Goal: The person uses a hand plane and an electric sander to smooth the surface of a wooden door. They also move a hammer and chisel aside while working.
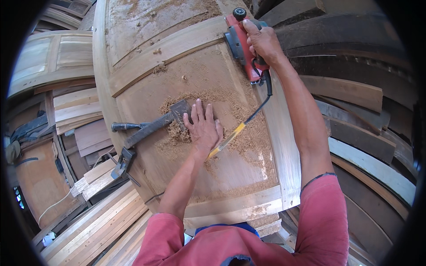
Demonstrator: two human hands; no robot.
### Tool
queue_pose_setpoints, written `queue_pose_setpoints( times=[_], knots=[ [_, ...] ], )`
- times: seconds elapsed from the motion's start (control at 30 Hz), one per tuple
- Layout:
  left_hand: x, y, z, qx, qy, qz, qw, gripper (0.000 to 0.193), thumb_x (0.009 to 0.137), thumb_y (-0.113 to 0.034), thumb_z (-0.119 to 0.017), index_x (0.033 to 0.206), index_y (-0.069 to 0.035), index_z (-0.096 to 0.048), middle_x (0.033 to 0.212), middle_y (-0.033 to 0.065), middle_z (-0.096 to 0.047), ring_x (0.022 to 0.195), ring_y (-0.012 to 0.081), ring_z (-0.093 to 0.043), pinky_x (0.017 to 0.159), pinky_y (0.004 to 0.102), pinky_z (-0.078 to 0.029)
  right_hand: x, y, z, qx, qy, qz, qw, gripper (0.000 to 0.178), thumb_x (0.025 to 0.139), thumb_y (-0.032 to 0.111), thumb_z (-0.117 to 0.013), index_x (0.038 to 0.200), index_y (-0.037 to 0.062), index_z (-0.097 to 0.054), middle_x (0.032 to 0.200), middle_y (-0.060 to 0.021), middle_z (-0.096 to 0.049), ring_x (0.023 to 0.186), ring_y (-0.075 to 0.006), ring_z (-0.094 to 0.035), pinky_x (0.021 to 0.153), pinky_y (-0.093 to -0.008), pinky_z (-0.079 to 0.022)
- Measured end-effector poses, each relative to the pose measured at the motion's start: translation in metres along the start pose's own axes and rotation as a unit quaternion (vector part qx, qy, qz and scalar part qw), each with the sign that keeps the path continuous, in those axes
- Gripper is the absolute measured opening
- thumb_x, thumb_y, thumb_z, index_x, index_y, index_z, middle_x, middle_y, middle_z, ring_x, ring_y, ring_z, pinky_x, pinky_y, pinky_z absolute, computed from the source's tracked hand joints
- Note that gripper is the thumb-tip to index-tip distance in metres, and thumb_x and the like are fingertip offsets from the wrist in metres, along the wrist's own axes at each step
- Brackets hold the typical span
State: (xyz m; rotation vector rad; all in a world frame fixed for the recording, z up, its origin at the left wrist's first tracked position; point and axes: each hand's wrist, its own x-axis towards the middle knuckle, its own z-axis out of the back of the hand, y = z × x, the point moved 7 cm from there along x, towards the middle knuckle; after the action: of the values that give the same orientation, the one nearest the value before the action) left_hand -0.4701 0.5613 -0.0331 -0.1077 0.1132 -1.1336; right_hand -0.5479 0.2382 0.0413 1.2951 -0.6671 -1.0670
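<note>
A panelled wooden door (199, 179) lies flat in front of me, strewn with wood shavings (242, 133). My right hand (265, 43) is wrapped round the rear handle of a red and grey electric planer (238, 43), which rests on the door's right stile. From the planer's rear a black cord (265, 99) with a yellow stretch (230, 139) runs toward my left wrist. My left hand (205, 126) lies on the middle panel, fingers spread and holding nothing. Beside its fingertips is the square head of a dark mallet-like tool (153, 128).
A dark cylindrical handle (126, 127) and a dark metal clamp-like piece (124, 164) are at the door's left edge. Stacked boards (93, 221) stand at the left, and dark planks (350, 133) at the right. Another panelled door (55, 55) is at the far left.
</note>
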Motion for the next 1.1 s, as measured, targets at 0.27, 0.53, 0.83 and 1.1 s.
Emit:
queue_pose_setpoints(
  times=[0.27, 0.53, 0.83, 1.1],
  knots=[
    [0.001, 0.007, -0.005, -0.004, 0.007, 0.011, 1.000, 0.069, 0.085, -0.033, -0.064, 0.148, -0.007, -0.048, 0.168, 0.0225, -0.028, 0.153, 0.0378, -0.025, 0.122, 0.0630, -0.006, 0.050, 0.004, -0.015, 0.012, -0.002, 0.047, 0.999, 0.061, 0.096, 0.061, -0.068, 0.076, 0.0034, -0.065, 0.065, -0.0042, -0.061, 0.053, -0.0130, -0.059, 0.050, -0.0297, -0.048],
    [-0.004, 0.011, 0.002, -0.020, -0.027, 0.020, 0.999, 0.067, 0.084, -0.032, -0.064, 0.147, -0.012, -0.049, 0.167, 0.0192, -0.031, 0.152, 0.0336, -0.030, 0.124, 0.0601, -0.009, -0.012, 0.005, 0.024, 0.069, -0.006, -0.013, 0.998, 0.055, 0.101, 0.060, -0.061, 0.098, 0.0058, -0.067, 0.071, 0.0011, -0.059, 0.056, -0.0070, -0.054, 0.051, -0.0252, -0.043],
    [-0.003, 0.000, 0.003, -0.017, -0.050, 0.011, 0.999, 0.063, 0.088, -0.029, -0.061, 0.147, -0.010, -0.050, 0.166, 0.0182, -0.035, 0.152, 0.0331, -0.031, 0.124, 0.0594, -0.008, -0.284, -0.056, 0.165, -0.012, -0.025, -0.129, 0.991, 0.046, 0.105, 0.049, -0.055, 0.095, 0.0050, -0.066, 0.068, 0.0015, -0.058, 0.055, -0.0076, -0.054, 0.051, -0.0281, -0.043],
    [-0.005, -0.001, -0.003, 0.031, -0.124, -0.042, 0.991, 0.058, 0.092, -0.029, -0.060, 0.146, -0.010, -0.051, 0.162, 0.0189, -0.042, 0.150, 0.0339, -0.035, 0.122, 0.0630, -0.015, -0.512, -0.090, 0.224, -0.024, -0.079, -0.215, 0.973, 0.054, 0.104, 0.054, -0.056, 0.105, 0.0011, -0.065, 0.070, 0.0009, -0.058, 0.058, -0.0079, -0.055, 0.054, -0.0265, -0.044]
  ],
)
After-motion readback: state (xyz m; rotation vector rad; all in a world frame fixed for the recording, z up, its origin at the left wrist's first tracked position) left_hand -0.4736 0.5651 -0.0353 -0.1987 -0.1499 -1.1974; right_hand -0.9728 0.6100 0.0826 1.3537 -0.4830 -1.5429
